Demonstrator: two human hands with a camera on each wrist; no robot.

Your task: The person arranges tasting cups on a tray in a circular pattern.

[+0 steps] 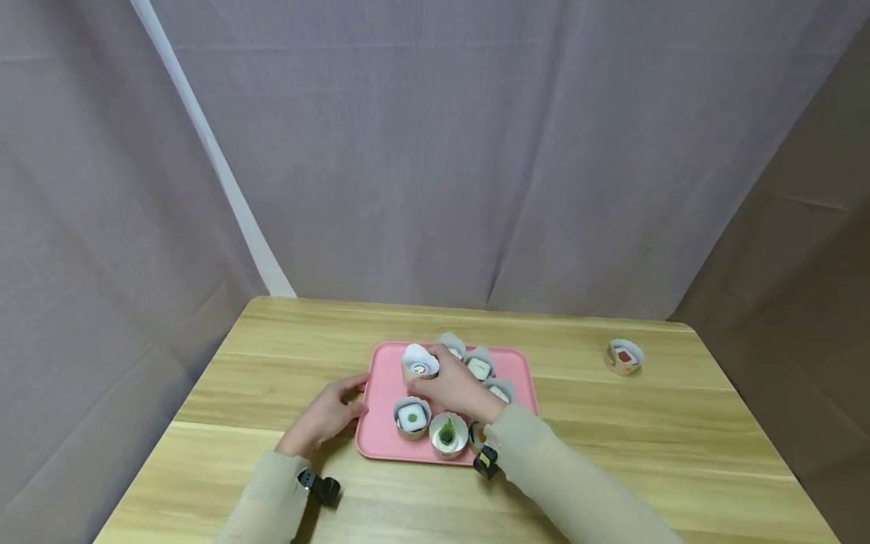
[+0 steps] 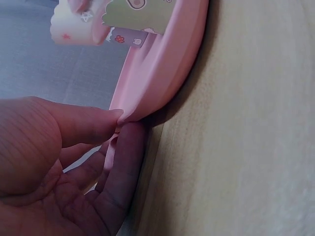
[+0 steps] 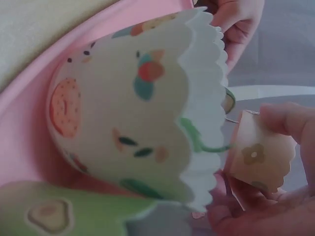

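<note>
Near the tray's far-left corner sits the paper cup [image 1: 419, 365], pinched at its scalloped rim by the right hand [image 1: 457, 389]; it looks light, thin and easily crushed, so a gentle hold on the wall suits it; the left hand [image 1: 325, 417] grips the pink tray [image 1: 382, 393] at its left edge, thumb above, fingers beneath.

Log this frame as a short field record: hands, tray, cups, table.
left hand: pinches the left rim of the tray, thumb on top
right hand: holds a paper cup at the tray's far left
tray: pink, flat on the table
cups on tray: several patterned paper cups, one with a green centre at the near edge
stray cup: alone on the table, far right of the tray
table: light wood
backdrop: grey curtain
</note>
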